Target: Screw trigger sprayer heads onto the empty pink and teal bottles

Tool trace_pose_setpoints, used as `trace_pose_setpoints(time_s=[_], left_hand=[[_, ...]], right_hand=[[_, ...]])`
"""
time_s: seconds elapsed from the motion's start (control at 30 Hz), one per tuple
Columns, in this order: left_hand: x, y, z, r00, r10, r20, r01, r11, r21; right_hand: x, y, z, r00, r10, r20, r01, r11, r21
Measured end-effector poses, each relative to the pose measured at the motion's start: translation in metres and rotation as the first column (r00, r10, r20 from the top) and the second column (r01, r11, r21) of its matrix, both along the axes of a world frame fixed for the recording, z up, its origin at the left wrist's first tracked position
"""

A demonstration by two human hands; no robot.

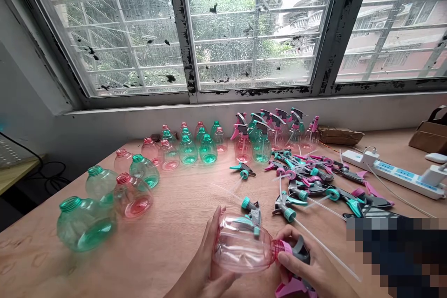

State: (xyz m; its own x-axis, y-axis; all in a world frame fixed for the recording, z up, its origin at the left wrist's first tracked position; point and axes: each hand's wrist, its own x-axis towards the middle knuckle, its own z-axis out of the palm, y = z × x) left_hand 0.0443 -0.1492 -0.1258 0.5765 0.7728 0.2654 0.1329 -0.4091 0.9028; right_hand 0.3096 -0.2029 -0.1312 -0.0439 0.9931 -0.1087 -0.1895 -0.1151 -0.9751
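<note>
A clear pink spray bottle [240, 244] lies sideways between my hands, just above the table. My left hand [211, 256] cups its base end. At the neck, the fingers of my right hand [300, 260] are closed around the pink collar of a grey-and-pink trigger sprayer head [299, 247], which sits at the bottle's mouth. How far it is screwed on I cannot tell. Just beyond the bottle lies a teal-and-grey sprayer head [254, 212], partly seen through the plastic. Another teal sprayer head [287, 207] with a long clear tube lies to the right.
Open green and pink bottles [85, 226] stand along the left and back. Several bottles with sprayer heads [261, 144] stand near the window. A pile of loose sprayer heads [314, 179] covers the right, beside a white power strip [394, 174]. A brown paper packet [340, 135] lies behind.
</note>
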Motion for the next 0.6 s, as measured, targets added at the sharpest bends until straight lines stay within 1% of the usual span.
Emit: trace_pose_setpoints(time_s=[0.07,0.17,0.3,0.4,0.47,0.6], left_hand=[[0.0001,-0.0019,0.0012,1.000,0.001,-0.008,-0.001,1.000,0.006],[-0.0013,-0.0026,0.0019,1.000,-0.002,-0.011,0.001,0.999,-0.037],[-0.0025,-0.0006,0.0037,0.998,-0.043,0.039,0.046,0.995,-0.088],[-0.0009,-0.0016,0.0068,0.999,-0.035,0.004,0.035,0.997,-0.075],[0.0005,-0.0034,0.0075,1.000,-0.014,-0.010,0.014,0.999,-0.043],[0.0003,-0.0036,0.0031,1.000,-0.008,0.001,0.009,1.000,-0.013]], right_hand=[[0.0009,0.0003,-0.0015,1.000,0.012,0.000,-0.012,1.000,0.021],[0.0012,0.0004,-0.0033,1.000,0.022,-0.001,-0.022,0.999,0.037],[-0.0001,-0.0011,-0.0015,0.999,0.022,-0.024,-0.022,1.000,0.007],[-0.0004,-0.0017,0.0003,1.000,-0.003,-0.011,0.002,1.000,-0.012],[-0.0002,-0.0013,-0.0001,1.000,-0.005,-0.008,0.005,1.000,0.002],[-0.0001,-0.0002,-0.0035,1.000,-0.004,-0.005,0.004,1.000,0.022]])
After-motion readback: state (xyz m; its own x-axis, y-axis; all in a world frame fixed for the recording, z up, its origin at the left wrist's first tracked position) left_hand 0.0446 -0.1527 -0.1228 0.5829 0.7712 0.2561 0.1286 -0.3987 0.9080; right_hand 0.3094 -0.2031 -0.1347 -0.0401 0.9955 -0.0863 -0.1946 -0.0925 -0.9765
